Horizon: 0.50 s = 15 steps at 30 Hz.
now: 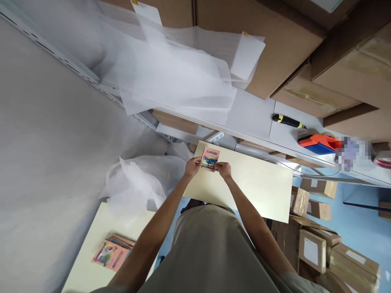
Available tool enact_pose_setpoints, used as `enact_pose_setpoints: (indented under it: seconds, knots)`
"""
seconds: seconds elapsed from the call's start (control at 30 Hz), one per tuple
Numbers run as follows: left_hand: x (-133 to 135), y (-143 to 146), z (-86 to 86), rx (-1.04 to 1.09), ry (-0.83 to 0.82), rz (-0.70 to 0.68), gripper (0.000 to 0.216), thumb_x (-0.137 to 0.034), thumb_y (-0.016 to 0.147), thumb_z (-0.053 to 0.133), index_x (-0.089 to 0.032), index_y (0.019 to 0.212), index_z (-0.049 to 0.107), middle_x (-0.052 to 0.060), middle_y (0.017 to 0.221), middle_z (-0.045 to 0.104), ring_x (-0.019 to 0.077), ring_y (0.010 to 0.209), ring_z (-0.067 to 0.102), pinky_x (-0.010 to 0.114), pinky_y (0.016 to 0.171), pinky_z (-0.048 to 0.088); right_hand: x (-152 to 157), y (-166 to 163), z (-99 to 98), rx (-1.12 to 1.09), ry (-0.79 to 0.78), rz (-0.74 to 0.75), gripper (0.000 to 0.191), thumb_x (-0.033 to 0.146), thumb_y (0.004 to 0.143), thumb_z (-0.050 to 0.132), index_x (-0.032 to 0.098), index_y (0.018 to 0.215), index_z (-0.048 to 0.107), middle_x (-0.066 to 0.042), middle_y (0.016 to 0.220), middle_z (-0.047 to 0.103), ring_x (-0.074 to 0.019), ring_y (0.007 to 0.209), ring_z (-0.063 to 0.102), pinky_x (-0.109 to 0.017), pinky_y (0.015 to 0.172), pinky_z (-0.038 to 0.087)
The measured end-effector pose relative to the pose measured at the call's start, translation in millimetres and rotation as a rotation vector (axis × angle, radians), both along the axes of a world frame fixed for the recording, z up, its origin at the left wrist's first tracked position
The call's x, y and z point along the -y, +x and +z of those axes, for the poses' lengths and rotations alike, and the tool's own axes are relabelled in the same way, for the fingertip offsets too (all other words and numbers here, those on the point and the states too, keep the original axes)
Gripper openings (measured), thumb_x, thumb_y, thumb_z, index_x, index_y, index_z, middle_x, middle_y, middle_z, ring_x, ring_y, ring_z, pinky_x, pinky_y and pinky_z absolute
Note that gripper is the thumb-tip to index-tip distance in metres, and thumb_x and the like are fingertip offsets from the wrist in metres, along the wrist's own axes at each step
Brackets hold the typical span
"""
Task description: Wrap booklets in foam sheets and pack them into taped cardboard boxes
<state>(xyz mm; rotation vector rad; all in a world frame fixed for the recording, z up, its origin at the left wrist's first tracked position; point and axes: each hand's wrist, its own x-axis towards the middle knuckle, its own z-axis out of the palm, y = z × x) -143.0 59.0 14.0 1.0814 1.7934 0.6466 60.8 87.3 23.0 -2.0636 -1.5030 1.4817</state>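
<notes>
A small pink booklet (210,158) with a colourful picture on its cover is held between both hands above the cream tabletop (256,183). My left hand (192,167) pinches its left edge. On the opposite side, the fingers of my right hand (224,169) are closed on its lower right edge. A stack of similar pink booklets (111,254) lies on a second cream table at the lower left.
White foam sheets (180,77) drape over the shelf ahead, with more foam bags (137,179) at left. A black and yellow cutter (288,120) and an orange-blue tape dispenser (319,143) lie on the shelf. Cardboard boxes (313,248) fill the floor at right.
</notes>
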Motion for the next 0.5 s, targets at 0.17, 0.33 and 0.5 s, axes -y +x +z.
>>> enact_pose_setpoints:
  seconds: [0.17, 0.33, 0.5]
  knots:
    - [-3, -23, 11.9, -0.041, 0.009, -0.053, 0.024, -0.021, 0.085, 0.071, -0.022, 0.105, 0.084, 0.009, 0.110, 0.086, 0.0253, 0.095, 0.080, 0.033, 0.091, 0.063, -3, -9, 20.9, 0.102, 0.050, -0.005, 0.028, 0.025, 0.089, 0.074, 0.023, 0.063, 0.065, -0.001, 0.075, 0.082, -0.0191, 0.063, 0.081, -0.021, 0.060, 0.055]
    - [-16, -54, 61.6, 0.029, 0.227, -0.112, 0.026, -0.029, 0.094, 0.068, -0.023, 0.116, 0.082, 0.011, 0.123, 0.084, 0.0258, 0.104, 0.080, 0.036, 0.093, 0.064, -15, -19, 70.2, 0.118, 0.247, 0.006, 0.009, 0.028, 0.093, 0.077, 0.027, 0.083, 0.076, -0.001, 0.089, 0.085, -0.0218, 0.076, 0.082, -0.030, 0.081, 0.062]
    - [-72, -88, 152.3, 0.017, 0.679, -0.038, 0.030, -0.045, 0.104, 0.067, -0.025, 0.123, 0.080, 0.010, 0.124, 0.081, 0.0269, 0.113, 0.076, 0.040, 0.104, 0.061, -48, -47, 151.9, -0.001, 0.709, 0.122, 0.024, 0.043, 0.106, 0.064, 0.028, 0.108, 0.083, -0.007, 0.105, 0.084, -0.0267, 0.088, 0.081, -0.037, 0.088, 0.062]
